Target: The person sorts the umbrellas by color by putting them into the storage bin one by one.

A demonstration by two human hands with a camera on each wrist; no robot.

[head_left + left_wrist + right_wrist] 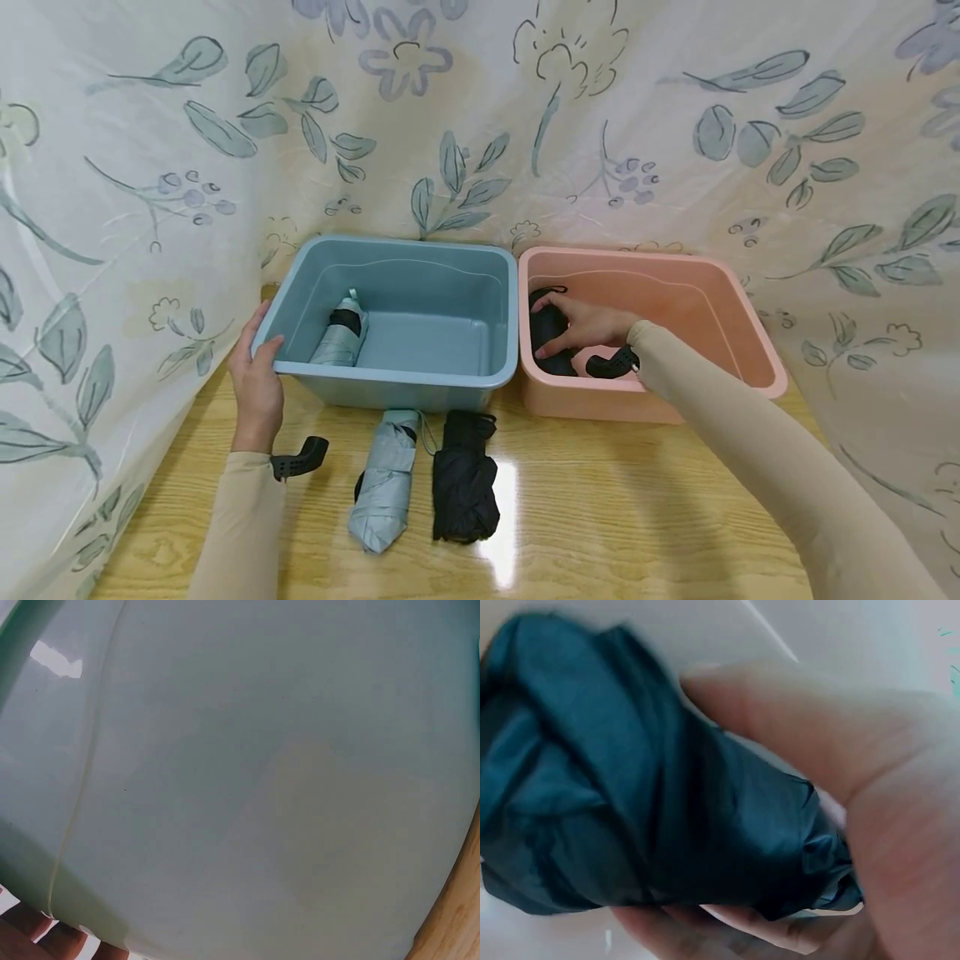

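My right hand (592, 325) is inside the pink bin (652, 408), gripping a black folded umbrella (551, 325) at the bin's left end. In the right wrist view, the thumb lies along one side of that umbrella (727, 802) and the fingers curl under the other. My left hand (257, 379) holds the front left corner of the blue bin (397, 377), thumb over the rim and fingers outside. The left wrist view is filled by the bin's wall (225, 750), with fingertips (64, 941) at the lower left. Inside the blue bin a light blue folded umbrella (341, 333) leans at the left.
On the wooden table (600, 517), in front of the blue bin, lie another light blue folded umbrella (384, 483) and a second black folded umbrella (465, 483). The bins stand side by side against a floral cloth (465, 108), which also hangs on both sides.
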